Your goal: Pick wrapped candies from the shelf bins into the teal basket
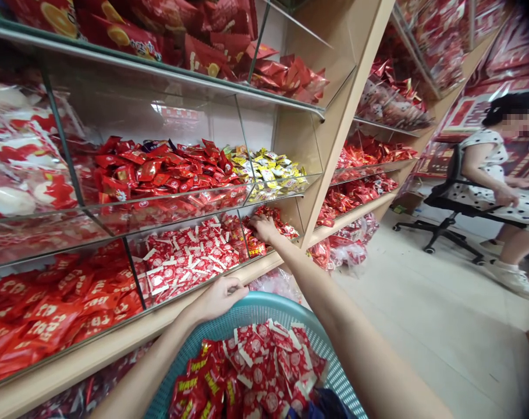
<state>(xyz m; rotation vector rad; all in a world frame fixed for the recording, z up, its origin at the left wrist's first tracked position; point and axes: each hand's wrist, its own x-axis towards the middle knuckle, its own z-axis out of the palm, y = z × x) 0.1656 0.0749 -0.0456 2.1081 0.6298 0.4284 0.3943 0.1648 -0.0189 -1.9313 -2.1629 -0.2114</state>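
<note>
My left hand (220,298) is closed on the far rim of a teal plastic basket (255,299), right against the wooden shelf edge. Inside the basket are red-and-white wrapped candies (268,361), red packets with yellow print (203,381) and something dark blue (329,404). My right hand (264,228) reaches into a low shelf compartment at the right, its fingers apart and partly hidden among small red and yellow wrapped candies (286,224). To its left, the neighbouring compartment holds more red-and-white candies (190,259).
Glass dividers (135,273) and a glass front panel (172,203) border the compartments. A wooden upright (347,122) stands right of my right hand. Plastic bags (347,250) lie under the shelves. At the right a person (486,151) sits on a wheeled office chair (454,203).
</note>
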